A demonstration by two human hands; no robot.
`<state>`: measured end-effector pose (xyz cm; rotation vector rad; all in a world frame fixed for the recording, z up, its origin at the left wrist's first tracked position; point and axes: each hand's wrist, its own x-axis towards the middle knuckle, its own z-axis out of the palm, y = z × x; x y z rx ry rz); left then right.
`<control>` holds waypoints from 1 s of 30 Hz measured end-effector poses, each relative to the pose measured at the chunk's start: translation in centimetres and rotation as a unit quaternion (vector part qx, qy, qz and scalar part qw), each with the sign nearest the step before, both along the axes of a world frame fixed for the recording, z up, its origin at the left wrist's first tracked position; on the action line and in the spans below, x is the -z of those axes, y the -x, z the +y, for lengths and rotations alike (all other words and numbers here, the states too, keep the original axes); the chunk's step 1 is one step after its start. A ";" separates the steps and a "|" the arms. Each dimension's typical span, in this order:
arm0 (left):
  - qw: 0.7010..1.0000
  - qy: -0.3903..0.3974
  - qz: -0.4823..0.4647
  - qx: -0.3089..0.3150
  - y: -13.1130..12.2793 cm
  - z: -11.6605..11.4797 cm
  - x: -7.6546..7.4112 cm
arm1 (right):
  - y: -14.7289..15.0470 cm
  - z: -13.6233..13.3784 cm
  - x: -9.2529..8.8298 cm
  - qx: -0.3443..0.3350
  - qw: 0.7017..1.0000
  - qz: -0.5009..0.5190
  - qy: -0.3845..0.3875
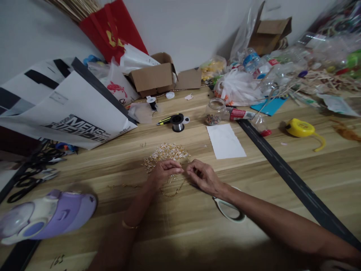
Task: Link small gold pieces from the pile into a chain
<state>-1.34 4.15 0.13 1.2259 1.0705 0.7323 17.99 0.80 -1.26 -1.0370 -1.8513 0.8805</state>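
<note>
My left hand (166, 172) and my right hand (203, 176) meet fingertip to fingertip just above the table, both pinched closed. A thin gold beaded strand (172, 195) loops on the wood below and rises to the right fingertips. What sits between the left fingertips is too small to make out. Directly behind the hands lies a loose pile of gold and clear beads (169, 152). More of a gold strand (124, 186) trails left, partly behind my left wrist. Under my right forearm lie scissors with white handles (229, 209), partly hidden.
Beyond the pile stand a wire spool (178, 123), a yellow-black cutter (165, 120), a bead jar (214, 113) and white paper (226, 141). A purple bottle (63, 214) and several pliers (36, 180) lie left. A tape measure (300, 128) sits right; a paper bag (70, 101) stands back left.
</note>
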 end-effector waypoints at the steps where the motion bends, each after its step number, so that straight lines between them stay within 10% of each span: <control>1: 1.000 0.000 -0.002 0.002 0.0 0.0 0.0 | 0.0 0.0 0.0 0.000 1.000 -0.001 0.000; 30: 0.999 0.021 -0.036 0.028 -0.1 0.1 0.3 | 0.0 0.0 0.4 -0.012 0.999 0.008 -0.051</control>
